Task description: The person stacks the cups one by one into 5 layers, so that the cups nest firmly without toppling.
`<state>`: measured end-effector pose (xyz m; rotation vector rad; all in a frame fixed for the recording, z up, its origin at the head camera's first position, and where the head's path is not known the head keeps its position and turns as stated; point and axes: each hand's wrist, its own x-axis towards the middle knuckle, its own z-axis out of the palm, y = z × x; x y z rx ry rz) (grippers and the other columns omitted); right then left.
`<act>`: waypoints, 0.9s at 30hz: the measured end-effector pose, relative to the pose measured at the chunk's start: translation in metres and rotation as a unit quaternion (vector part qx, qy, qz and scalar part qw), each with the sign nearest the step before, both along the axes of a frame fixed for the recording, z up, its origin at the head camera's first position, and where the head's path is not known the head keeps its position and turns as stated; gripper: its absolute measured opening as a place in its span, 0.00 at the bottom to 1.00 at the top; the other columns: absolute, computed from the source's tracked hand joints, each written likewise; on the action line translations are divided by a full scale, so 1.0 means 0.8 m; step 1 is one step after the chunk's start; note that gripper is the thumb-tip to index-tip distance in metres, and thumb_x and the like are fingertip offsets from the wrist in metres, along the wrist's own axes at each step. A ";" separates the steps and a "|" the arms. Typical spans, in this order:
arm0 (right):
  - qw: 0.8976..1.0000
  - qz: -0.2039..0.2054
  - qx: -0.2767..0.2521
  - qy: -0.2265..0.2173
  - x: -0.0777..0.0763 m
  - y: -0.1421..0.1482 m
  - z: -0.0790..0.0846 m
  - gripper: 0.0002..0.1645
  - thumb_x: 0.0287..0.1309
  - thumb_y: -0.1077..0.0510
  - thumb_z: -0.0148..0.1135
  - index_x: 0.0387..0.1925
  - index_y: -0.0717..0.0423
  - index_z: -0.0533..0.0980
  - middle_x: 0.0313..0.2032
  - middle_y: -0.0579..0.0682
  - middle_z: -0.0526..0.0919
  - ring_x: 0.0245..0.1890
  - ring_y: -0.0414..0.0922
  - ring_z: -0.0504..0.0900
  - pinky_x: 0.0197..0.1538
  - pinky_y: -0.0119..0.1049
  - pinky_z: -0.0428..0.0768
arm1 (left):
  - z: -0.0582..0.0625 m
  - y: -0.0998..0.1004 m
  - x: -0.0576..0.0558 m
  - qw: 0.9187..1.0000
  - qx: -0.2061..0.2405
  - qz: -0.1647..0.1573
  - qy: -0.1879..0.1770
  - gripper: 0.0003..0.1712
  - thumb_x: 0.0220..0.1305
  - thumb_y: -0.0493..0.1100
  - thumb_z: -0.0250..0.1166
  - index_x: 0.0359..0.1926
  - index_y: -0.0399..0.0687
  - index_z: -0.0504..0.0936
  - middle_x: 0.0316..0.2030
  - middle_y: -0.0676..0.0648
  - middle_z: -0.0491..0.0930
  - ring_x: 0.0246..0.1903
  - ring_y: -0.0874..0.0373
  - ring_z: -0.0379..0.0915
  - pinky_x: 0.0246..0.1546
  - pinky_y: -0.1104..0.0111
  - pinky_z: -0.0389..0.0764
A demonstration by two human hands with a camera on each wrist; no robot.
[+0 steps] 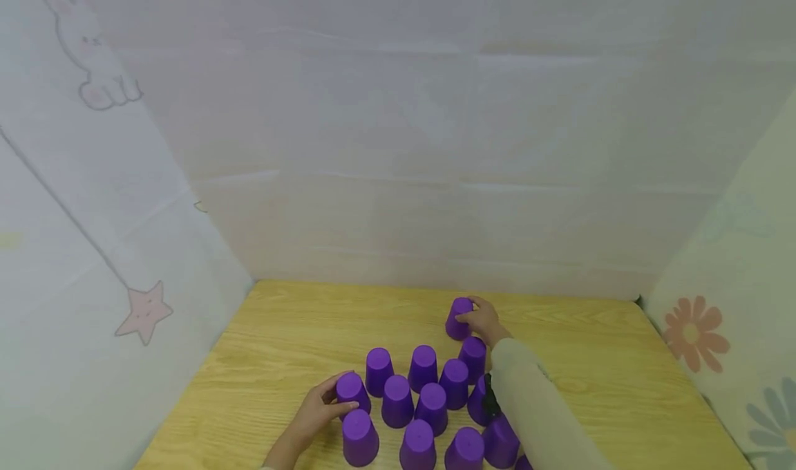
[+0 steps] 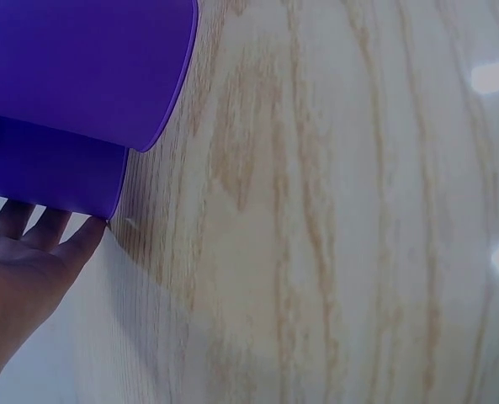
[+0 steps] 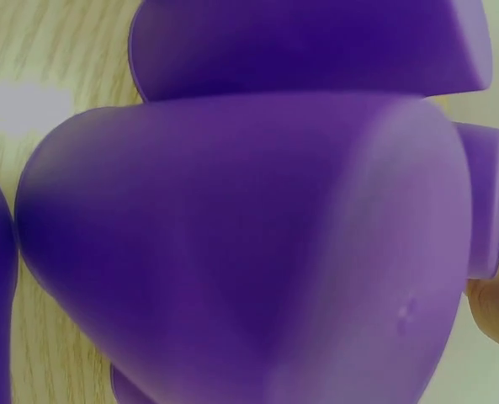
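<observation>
Several purple cups stand upside down on the table. My left hand grips the leftmost cup, its thumb on the near side and its fingers round the far side. In the left wrist view that hand lies along the held cup, partly covered by a nearer cup. At the far end of the group, my right hand holds another upside-down cup between thumb and fingers. A large cup fills the right wrist view and mostly hides the held cup and the right fingers.
Between the hands, more upside-down cups, among them one in the middle, stand close together on the wooden table. My right sleeve passes over the right-hand cups and covers some. Pale printed sheets enclose the back and sides.
</observation>
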<state>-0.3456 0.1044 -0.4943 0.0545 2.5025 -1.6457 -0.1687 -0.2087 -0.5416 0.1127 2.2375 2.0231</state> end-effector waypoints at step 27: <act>1.000 0.014 -0.003 0.006 -0.007 0.004 -0.002 0.38 0.44 0.63 0.62 0.58 0.65 0.59 0.50 0.69 0.66 0.49 0.60 0.67 0.47 0.48 0.69 | 0.001 0.002 0.001 1.000 0.007 0.008 0.002 0.33 0.49 0.36 0.64 0.57 0.33 0.62 0.48 0.36 0.70 0.45 0.51 0.68 0.42 0.67 0.71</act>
